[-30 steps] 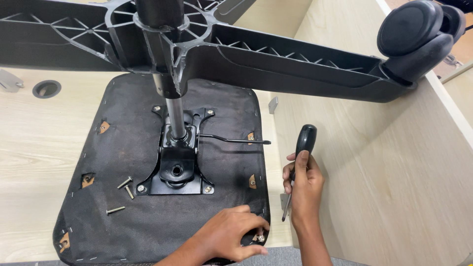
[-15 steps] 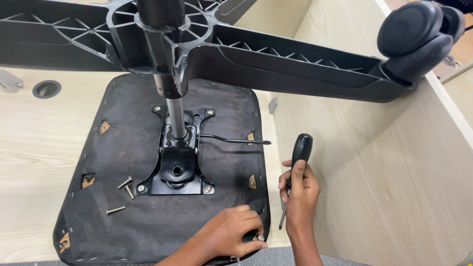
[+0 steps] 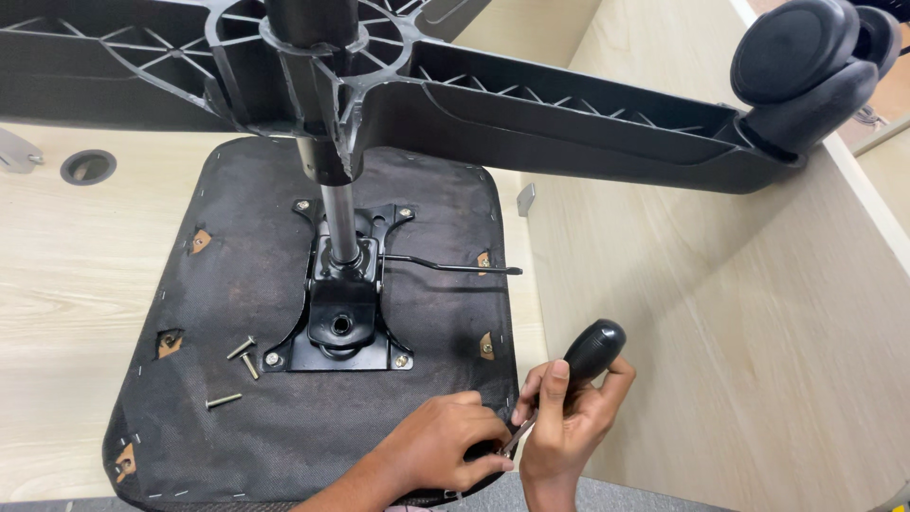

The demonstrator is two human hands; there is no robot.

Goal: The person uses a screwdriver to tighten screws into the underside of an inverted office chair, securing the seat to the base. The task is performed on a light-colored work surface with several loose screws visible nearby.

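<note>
At seat corner, screwdriver point(image 3: 590, 353) now nearer.

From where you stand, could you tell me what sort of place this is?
Probably an office used as a workbench: a pale wood-grain desk with a round cable grommet and a side partition, where an upturned office chair seat lies.

the screwdriver point(image 3: 583, 365) shaft was mostly hidden between the hands, and its tip could not be seen. the fingertips of the left hand point(image 3: 445, 441) were curled over the seat base point(image 3: 284, 427) corner, concealing whatever was pinched there. the chair base point(image 3: 531, 104) was cut off by the top edge. both forearms were cropped at the bottom edge.
</note>
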